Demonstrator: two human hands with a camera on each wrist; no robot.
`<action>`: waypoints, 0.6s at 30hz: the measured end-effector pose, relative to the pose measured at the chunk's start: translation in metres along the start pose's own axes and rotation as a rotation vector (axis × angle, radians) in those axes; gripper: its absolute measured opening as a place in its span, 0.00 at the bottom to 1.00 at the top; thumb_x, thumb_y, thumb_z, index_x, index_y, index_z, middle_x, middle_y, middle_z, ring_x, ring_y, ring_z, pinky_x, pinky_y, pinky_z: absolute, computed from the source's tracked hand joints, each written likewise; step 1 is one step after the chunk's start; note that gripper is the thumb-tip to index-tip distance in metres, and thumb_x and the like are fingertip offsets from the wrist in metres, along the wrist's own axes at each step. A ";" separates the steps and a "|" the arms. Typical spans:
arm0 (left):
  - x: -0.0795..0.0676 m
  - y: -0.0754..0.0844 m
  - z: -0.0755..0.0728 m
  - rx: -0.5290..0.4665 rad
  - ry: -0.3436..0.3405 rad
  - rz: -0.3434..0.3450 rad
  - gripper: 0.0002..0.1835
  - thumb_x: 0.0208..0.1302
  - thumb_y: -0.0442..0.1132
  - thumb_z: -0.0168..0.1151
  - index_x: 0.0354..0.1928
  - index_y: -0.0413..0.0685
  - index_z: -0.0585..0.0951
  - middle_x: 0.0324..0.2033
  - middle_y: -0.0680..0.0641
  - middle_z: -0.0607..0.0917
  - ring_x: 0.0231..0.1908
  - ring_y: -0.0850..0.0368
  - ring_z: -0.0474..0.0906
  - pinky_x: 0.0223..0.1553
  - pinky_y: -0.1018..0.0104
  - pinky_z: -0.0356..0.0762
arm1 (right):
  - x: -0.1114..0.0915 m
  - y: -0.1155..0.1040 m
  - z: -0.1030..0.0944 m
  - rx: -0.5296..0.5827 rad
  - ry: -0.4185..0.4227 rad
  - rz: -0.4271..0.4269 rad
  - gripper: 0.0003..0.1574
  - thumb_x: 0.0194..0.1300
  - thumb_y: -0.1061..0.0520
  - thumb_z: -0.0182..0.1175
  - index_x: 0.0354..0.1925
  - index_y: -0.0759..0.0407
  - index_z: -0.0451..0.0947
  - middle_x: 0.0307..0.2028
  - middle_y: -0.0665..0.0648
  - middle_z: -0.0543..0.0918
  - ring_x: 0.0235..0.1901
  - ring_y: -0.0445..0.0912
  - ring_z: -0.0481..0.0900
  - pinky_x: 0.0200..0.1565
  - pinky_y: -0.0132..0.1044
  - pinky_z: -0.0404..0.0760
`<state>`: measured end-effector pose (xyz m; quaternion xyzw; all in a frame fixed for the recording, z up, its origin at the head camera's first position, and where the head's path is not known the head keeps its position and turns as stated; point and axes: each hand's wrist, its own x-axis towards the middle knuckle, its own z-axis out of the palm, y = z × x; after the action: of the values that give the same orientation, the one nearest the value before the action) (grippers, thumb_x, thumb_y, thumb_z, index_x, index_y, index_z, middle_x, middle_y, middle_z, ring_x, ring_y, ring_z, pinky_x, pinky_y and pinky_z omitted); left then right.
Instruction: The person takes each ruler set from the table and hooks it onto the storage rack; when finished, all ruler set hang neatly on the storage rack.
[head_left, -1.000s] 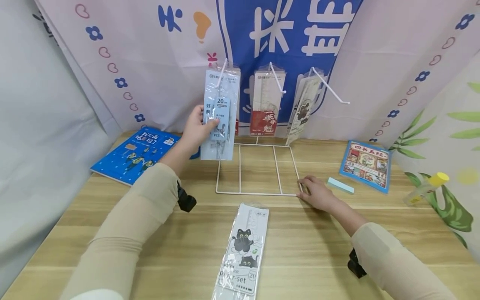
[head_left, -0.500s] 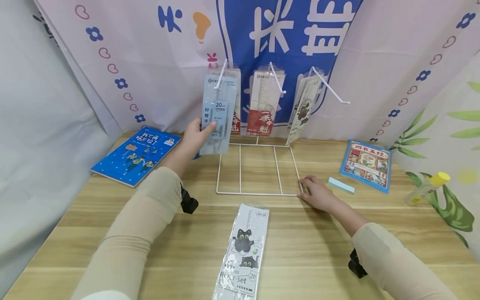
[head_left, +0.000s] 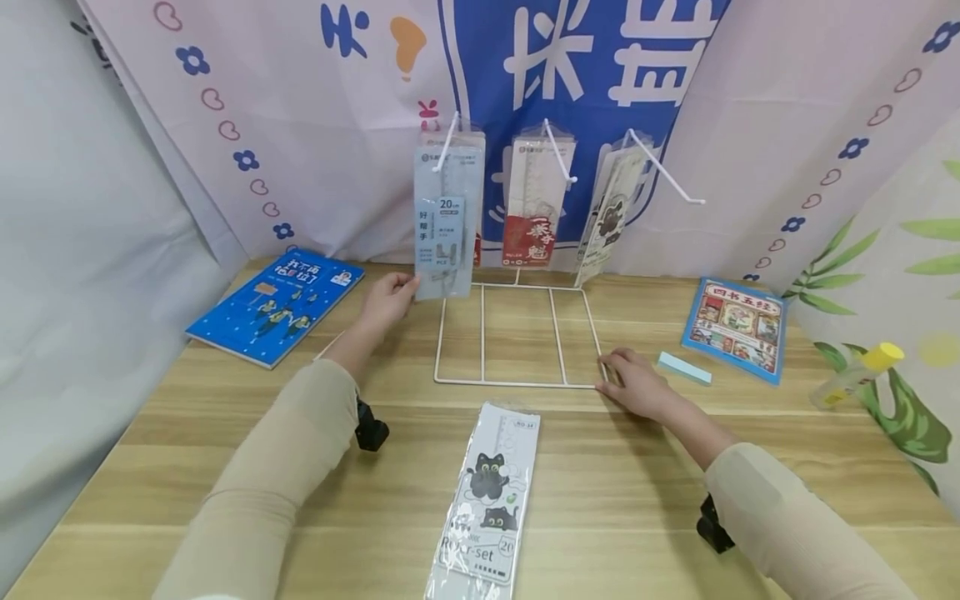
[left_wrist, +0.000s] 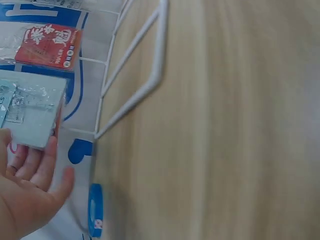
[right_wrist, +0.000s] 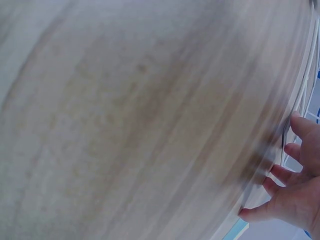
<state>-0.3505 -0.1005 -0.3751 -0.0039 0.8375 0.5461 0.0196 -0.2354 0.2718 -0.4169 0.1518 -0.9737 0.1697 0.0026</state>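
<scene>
A pale blue packaged ruler set (head_left: 441, 221) hangs from the left hook of the white wire rack (head_left: 517, 384), in front of another pack. My left hand (head_left: 387, 300) is at its lower left edge, with loosely extended fingertips right at the edge. In the left wrist view, the left hand (left_wrist: 35, 192) has its fingers spread below the pack's corner. My right hand (head_left: 637, 385) rests at the front right corner of the rack's base, fingers relaxed against the wire. In the right wrist view, the right hand (right_wrist: 295, 190) shows its fingertips along the base.
Red-and-white ruler packs (head_left: 536, 200) hang on the middle hook, cat-print packs (head_left: 611, 208) on the right one. A cat-print ruler set (head_left: 487, 500) lies in front. Around stand a blue book (head_left: 276, 307), another book (head_left: 737, 329), a pale blue bar (head_left: 685, 367) and a yellow-capped glue bottle (head_left: 855, 377).
My left hand has let go of the pale blue ruler set and moved down to its lower edge. The pack now hangs straighter from the hook. The right hand has stayed at the base.
</scene>
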 end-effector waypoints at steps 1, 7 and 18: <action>-0.001 -0.004 -0.001 0.014 -0.005 -0.002 0.24 0.67 0.47 0.48 0.57 0.38 0.67 0.50 0.40 0.74 0.48 0.48 0.71 0.48 0.59 0.72 | 0.000 0.000 0.000 0.000 -0.001 -0.002 0.30 0.62 0.54 0.57 0.56 0.72 0.65 0.54 0.76 0.64 0.52 0.70 0.63 0.49 0.62 0.66; -0.025 -0.012 -0.014 0.172 -0.099 0.031 0.20 0.66 0.44 0.50 0.55 0.39 0.69 0.52 0.39 0.72 0.53 0.45 0.66 0.55 0.53 0.65 | 0.000 -0.002 0.002 -0.004 0.001 -0.006 0.30 0.62 0.54 0.57 0.57 0.72 0.65 0.54 0.76 0.64 0.53 0.70 0.62 0.50 0.63 0.65; -0.151 -0.012 0.014 0.454 -0.462 0.213 0.25 0.62 0.46 0.55 0.54 0.34 0.71 0.46 0.38 0.77 0.43 0.47 0.75 0.45 0.56 0.75 | -0.002 -0.004 0.000 0.001 0.032 -0.029 0.29 0.61 0.56 0.57 0.55 0.74 0.66 0.52 0.78 0.65 0.51 0.71 0.63 0.51 0.62 0.64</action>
<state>-0.1992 -0.0944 -0.3862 0.2118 0.9069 0.3309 0.1521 -0.2327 0.2684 -0.4152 0.1634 -0.9712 0.1725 0.0204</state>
